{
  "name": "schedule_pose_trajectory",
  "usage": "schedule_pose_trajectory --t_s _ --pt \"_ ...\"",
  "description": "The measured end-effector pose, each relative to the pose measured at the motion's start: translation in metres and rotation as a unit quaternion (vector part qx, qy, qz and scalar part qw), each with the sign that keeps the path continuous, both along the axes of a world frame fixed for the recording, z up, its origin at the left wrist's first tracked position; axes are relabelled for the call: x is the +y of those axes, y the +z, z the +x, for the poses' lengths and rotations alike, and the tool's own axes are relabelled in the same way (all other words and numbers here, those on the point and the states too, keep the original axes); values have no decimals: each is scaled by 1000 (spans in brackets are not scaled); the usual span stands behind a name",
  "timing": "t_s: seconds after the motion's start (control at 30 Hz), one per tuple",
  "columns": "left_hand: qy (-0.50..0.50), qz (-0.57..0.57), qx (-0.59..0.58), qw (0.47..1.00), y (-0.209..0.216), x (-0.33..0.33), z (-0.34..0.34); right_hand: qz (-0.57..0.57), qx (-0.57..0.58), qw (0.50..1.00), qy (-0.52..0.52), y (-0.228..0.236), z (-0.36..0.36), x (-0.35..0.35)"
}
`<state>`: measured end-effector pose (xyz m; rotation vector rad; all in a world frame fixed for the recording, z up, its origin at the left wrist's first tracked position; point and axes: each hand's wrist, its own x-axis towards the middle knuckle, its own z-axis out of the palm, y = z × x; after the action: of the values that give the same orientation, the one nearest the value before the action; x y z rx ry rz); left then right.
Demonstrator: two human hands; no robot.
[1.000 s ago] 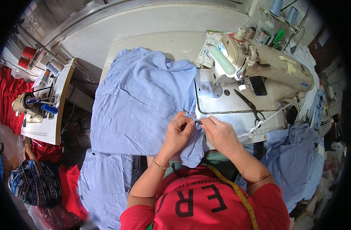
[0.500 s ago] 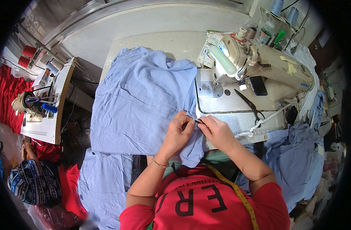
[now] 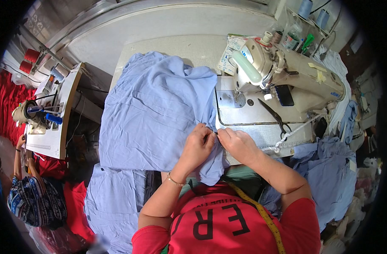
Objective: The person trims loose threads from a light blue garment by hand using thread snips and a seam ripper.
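Observation:
A light blue garment [image 3: 155,110] lies spread and wrinkled over the left part of the sewing table, its lower right part hanging over the front edge. At its right edge my left hand [image 3: 198,142] is closed, pinching the cloth between thumb and fingers. My right hand [image 3: 235,143] is closed too, its fingertips meeting the left ones at the same bit of fabric. Something small and dark shows between the fingertips, too small to name. Just beyond my hands stands a white sewing machine [image 3: 295,70], its needle plate next to the garment.
Black scissors [image 3: 274,115] and a dark phone [image 3: 285,95] lie on the machine bed. A white cord [image 3: 297,132] runs along its right. More blue garments [image 3: 324,182] hang at right and lower left. At far left, a co-worker sits by another machine [image 3: 32,114].
My fingertips have drawn closer together on the cloth, my right hand turning slightly. At far left the co-worker's arm has reached up toward the other table.

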<state>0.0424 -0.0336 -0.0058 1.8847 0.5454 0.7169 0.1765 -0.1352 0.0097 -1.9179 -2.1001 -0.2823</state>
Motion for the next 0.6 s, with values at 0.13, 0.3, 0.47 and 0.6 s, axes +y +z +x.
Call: schedule_pose_trajectory --t_s 0.13,0.3,0.47,0.6 --pt "4 23 5 1000 0 1 1 -12 -26 1000 2 1 0 1" --pt "-1 8 4 1000 -2 2 1 -26 -4 1000 -6 1 -1 1" --pt "-8 -63 4 998 3 0 -2 2 154 988 -21 1 -5 0" --pt "-13 -86 -6 996 2 1 -4 7 177 984 -23 5 -7 -1"
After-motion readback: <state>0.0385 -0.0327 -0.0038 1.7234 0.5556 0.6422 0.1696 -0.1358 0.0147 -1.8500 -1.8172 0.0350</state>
